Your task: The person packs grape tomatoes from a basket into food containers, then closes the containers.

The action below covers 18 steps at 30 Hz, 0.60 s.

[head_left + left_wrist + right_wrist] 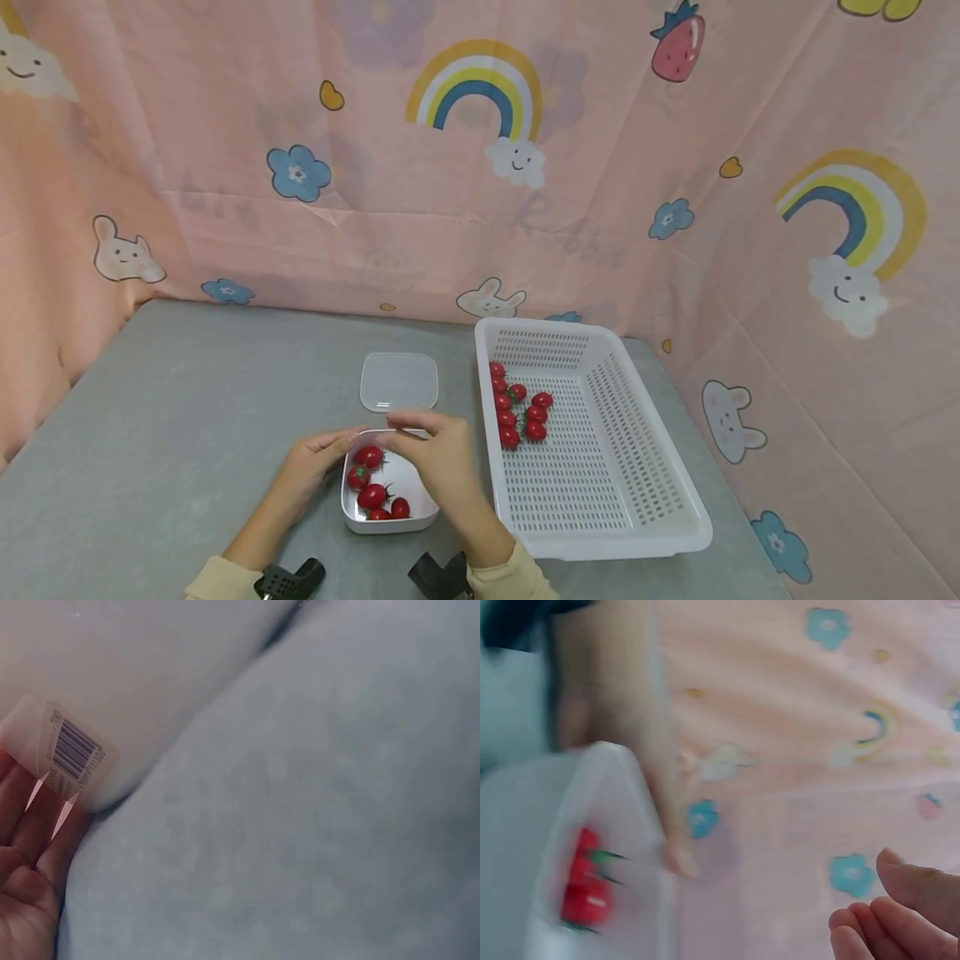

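Observation:
A small white container (392,527) holding several red cherry tomatoes (372,497) sits on the table in front of me. At its far left corner, my left hand (309,467) touches the wall. The left wrist view shows the fingers (34,817) extended against the translucent side, beside a barcode label (75,754). My right hand (442,454) is bent over the container's far right side, its fingertips near the far rim. In the right wrist view the right hand (907,915) has thumb and loosely bent fingers apart, with nothing between them.
To the right stands a large white perforated basket (667,483) with several more cherry tomatoes (536,412) at its left side. A clear square lid (399,382) lies just behind the container. Patterned pink cloth (375,233) hangs behind and beside the grey table (187,433).

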### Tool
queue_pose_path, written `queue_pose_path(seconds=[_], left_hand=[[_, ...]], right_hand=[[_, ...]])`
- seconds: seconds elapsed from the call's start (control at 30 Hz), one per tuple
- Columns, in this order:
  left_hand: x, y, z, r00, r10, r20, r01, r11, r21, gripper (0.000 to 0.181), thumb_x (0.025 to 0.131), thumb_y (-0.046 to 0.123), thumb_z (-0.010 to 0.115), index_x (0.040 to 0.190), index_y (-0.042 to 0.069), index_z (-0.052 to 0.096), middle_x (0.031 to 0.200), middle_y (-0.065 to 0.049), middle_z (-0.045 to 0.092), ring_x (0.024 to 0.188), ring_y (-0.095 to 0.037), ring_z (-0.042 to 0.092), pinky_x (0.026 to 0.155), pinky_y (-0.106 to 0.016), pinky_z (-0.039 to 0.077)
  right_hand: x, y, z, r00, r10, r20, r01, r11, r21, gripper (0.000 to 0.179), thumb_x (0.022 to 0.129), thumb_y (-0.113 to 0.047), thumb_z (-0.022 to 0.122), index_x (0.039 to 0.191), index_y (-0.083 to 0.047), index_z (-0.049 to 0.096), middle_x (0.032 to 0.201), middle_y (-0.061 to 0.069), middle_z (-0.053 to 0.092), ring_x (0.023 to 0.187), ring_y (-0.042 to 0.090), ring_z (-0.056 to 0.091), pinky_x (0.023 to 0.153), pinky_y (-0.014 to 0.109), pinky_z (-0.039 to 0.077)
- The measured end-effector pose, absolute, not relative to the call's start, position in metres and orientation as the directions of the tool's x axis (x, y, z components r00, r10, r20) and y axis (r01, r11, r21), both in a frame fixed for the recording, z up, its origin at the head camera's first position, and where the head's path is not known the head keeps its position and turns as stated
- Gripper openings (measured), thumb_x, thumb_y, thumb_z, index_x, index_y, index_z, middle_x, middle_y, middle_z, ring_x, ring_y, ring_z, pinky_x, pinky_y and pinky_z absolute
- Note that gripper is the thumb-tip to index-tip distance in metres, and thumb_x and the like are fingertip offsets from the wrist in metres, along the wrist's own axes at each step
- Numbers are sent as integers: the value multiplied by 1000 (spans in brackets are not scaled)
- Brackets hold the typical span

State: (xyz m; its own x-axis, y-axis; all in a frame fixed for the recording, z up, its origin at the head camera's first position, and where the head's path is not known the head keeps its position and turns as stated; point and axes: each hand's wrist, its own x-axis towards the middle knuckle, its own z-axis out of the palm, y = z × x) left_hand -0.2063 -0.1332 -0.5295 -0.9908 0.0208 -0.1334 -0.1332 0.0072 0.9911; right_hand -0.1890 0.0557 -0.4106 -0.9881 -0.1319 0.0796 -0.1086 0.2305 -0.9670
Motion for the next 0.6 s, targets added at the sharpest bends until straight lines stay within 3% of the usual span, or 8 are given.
queue_pose_path(seconds=[0.13, 0.4, 0.6], left_hand=[[-207, -133, -529, -990, 12, -142, -141, 10, 990, 38, 99, 23, 61, 123, -5, 67, 111, 9, 74, 101, 10, 63, 91, -13, 49], [-206, -134, -529, -991, 16, -133, -133, 4, 991, 38, 99, 22, 61, 123, -6, 66, 107, 13, 74, 102, 10, 63, 91, -13, 49], [-207, -133, -529, -989, 7, -150, -150, 8, 989, 37, 98, 23, 62, 123, -5, 67, 113, 3, 75, 100, 9, 63, 90, -14, 50]], right_hand=[[-194, 70, -385, -996, -64, 66, -79, 237, -968, 25, 79, -15, 83, 101, -4, 79, 106, 12, 77, 103, 24, 72, 83, 27, 59], [-218, 107, -355, -999, 34, 5, 5, 271, -963, 28, 80, -22, 84, 105, -11, 79, 107, 5, 77, 113, 20, 67, 100, 43, 52], [-248, 133, -356, -998, 56, -16, 33, 329, -944, 31, 86, -28, 78, 112, -12, 76, 120, 7, 73, 122, 24, 61, 108, 50, 46]])
